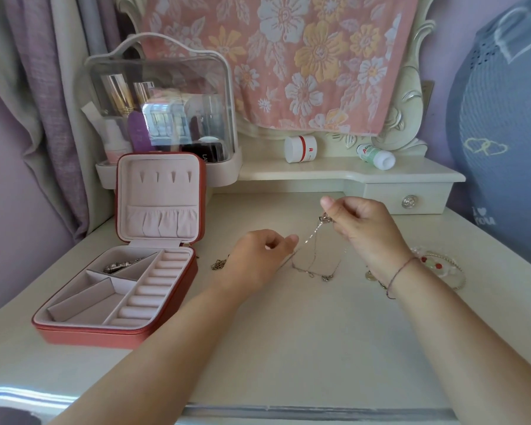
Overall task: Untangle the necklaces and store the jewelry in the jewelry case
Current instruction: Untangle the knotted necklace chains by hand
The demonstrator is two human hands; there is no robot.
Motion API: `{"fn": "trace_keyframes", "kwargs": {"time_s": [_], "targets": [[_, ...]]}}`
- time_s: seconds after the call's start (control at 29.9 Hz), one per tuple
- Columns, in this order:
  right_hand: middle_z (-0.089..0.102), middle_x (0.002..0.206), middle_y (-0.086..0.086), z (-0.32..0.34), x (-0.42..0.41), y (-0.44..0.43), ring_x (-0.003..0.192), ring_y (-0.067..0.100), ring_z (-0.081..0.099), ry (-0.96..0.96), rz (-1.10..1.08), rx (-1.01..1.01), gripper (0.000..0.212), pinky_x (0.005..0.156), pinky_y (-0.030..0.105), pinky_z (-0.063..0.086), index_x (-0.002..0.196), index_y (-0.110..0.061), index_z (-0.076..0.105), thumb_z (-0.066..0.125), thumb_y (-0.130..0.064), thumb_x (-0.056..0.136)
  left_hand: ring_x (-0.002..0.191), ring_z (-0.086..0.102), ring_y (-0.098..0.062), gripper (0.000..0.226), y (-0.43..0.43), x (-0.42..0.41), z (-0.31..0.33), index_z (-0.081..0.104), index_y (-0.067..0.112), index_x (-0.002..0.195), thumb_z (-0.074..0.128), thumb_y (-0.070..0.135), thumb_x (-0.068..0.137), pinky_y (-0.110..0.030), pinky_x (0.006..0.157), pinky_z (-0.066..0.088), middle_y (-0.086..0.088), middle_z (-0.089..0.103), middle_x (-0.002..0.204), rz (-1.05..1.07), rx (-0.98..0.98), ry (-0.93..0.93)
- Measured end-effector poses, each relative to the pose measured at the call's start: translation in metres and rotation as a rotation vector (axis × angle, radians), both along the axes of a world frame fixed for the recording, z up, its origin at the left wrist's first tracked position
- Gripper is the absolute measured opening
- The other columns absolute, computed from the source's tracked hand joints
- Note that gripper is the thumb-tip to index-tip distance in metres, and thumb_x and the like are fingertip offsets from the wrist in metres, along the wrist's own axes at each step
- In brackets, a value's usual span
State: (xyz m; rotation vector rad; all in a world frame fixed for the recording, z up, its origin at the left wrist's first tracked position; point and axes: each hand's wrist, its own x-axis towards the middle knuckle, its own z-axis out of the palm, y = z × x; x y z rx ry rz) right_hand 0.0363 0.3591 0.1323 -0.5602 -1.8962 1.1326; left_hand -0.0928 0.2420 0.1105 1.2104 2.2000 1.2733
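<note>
On the cream dressing table (288, 332), head view. Count: two hands, one jewelry case (74, 328), two loose chains, one bracelet.

The jewelry case sits at 9 o'clock from the hands, open, with its lid upright and four hook notches showing in the lid. Its ring-roll strip runs along the 1-to-7 o'clock line. One silver piece (121, 265) lies in the rear left compartment.

The right hand (359, 225) is raised at about 1 o'clock from frame centre, fingers curled, pinching a knotted clump of the silver chain (314, 259). From there a taut strand slants down toward 7 o'clock to the left hand (258, 256), which pinches it between thumb and forefinger. The slack of the chain lies on the table between the hands, long axis roughly 9-to-3 o'clock. How many strands make up the tangle cannot be told.

A darker chain (218, 264) lies bunched just at 9 o'clock of the left hand. A bead bracelet (436, 265) with red beads lies at 3 o'clock of the right wrist.

On the rear shelf at 12 o'clock there are two containers: a white jar (299, 148) and a green-labelled bottle (376, 156) lying on its side.
</note>
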Motion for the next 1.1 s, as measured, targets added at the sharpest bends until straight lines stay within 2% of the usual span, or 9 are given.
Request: {"fn": "trace_keyframes", "kwargs": {"time_s": [0.1, 0.2, 0.3, 0.37, 0.5, 0.64, 0.8, 0.94, 1.1], "targets": [[0.027, 0.058, 0.005, 0.002, 0.0, -0.005, 0.055, 0.014, 0.024, -0.017, -0.052, 0.106, 0.05, 0.052, 0.029, 0.021, 0.058, -0.004, 0.047, 0.061, -0.042, 0.088, 0.084, 0.053, 0.001, 0.03, -0.001, 0.002, 0.0, 0.074, 0.031, 0.071, 0.058, 0.045, 0.093, -0.021, 0.081, 0.036, 0.012, 0.064, 0.091, -0.093, 0.088, 0.128], [0.026, 0.056, 0.003, 0.002, 0.0, -0.007, 0.053, 0.011, 0.023, -0.016, -0.07, 0.15, 0.056, 0.049, 0.024, 0.021, 0.062, 0.005, 0.043, 0.062, -0.043, 0.086, 0.098, 0.055, 0.004, 0.03, -0.001, 0.001, 0.0, 0.074, 0.038, 0.071, 0.057, 0.053, 0.09, -0.037, 0.101, 0.034, 0.025, 0.067, 0.091, -0.116, 0.179, 0.141], [0.027, 0.055, 0.003, 0.002, -0.001, -0.01, 0.052, 0.011, 0.024, -0.017, -0.055, 0.163, 0.062, 0.049, 0.024, 0.023, 0.062, 0.006, 0.044, 0.06, -0.051, 0.08, 0.087, 0.061, -0.008, 0.024, -0.003, 0.005, 0.005, 0.077, 0.027, 0.084, 0.062, 0.045, 0.09, -0.026, 0.084, 0.043, 0.008, 0.071, 0.094, -0.161, 0.255, -0.021], [0.028, 0.053, 0.001, 0.002, -0.001, -0.012, 0.051, 0.01, 0.025, -0.013, -0.04, 0.166, 0.065, 0.049, 0.022, 0.023, 0.063, 0.008, 0.047, 0.058, -0.055, 0.076, 0.07, 0.054, -0.026, 0.023, -0.004, 0.01, 0.009, 0.077, 0.025, 0.095, 0.067, 0.042, 0.084, -0.031, 0.071, 0.048, -0.011, 0.071, 0.096, -0.217, 0.293, -0.073], [0.032, 0.055, 0.006, 0.001, -0.003, -0.012, 0.054, 0.013, 0.028, -0.022, 0.002, 0.167, 0.066, 0.051, 0.026, 0.025, 0.065, 0.01, 0.049, 0.059, -0.055, 0.076, 0.051, 0.048, -0.007, 0.011, -0.005, 0.014, 0.012, 0.074, 0.01, 0.094, 0.072, 0.015, 0.084, -0.017, 0.052, 0.044, -0.004, 0.073, 0.082, -0.279, 0.336, -0.259], [0.035, 0.048, -0.004, 0.0, -0.003, -0.012, 0.052, 0.011, 0.03, -0.019, 0.011, 0.142, 0.06, 0.05, 0.024, 0.027, 0.059, 0.003, 0.049, 0.059, -0.054, 0.075, 0.042, 0.046, -0.003, 0.001, -0.007, 0.017, 0.015, 0.07, 0.007, 0.085, 0.07, 0.008, 0.086, -0.012, 0.044, 0.037, -0.001, 0.071, 0.071, -0.284, 0.319, -0.34], [0.048, 0.043, -0.011, 0.0, -0.003, -0.008, 0.046, 0.005, 0.036, -0.031, -0.008, 0.112, 0.049, 0.049, 0.018, 0.029, 0.061, -0.005, 0.06, 0.06, -0.051, 0.08, 0.057, 0.048, -0.007, 0.01, -0.008, 0.012, 0.016, 0.068, 0.014, 0.081, 0.065, 0.017, 0.09, -0.015, 0.056, 0.037, 0.003, 0.067, 0.076, -0.26, 0.322, -0.355], [0.056, 0.051, 0.002, -0.003, -0.003, -0.007, 0.053, 0.009, 0.041, -0.029, -0.009, 0.091, 0.039, 0.053, 0.022, 0.032, 0.062, -0.01, 0.064, 0.065, -0.042, 0.085, 0.075, 0.054, 0.001, 0.016, -0.006, 0.009, 0.014, 0.066, 0.02, 0.077, 0.061, 0.022, 0.092, -0.022, 0.075, 0.037, 0.014, 0.066, 0.08, -0.239, 0.293, -0.339], [0.052, 0.054, -0.011, -0.004, -0.004, -0.005, 0.054, 0.003, 0.042, -0.029, 0.018, 0.1, 0.032, 0.056, 0.015, 0.035, 0.061, -0.015, 0.063, 0.066, -0.035, 0.086, 0.081, 0.057, -0.001, 0.014, -0.006, 0.006, 0.013, 0.068, 0.022, 0.074, 0.063, 0.03, 0.085, -0.024, 0.079, 0.036, 0.014, 0.068, 0.079, -0.278, 0.312, -0.424]]}}
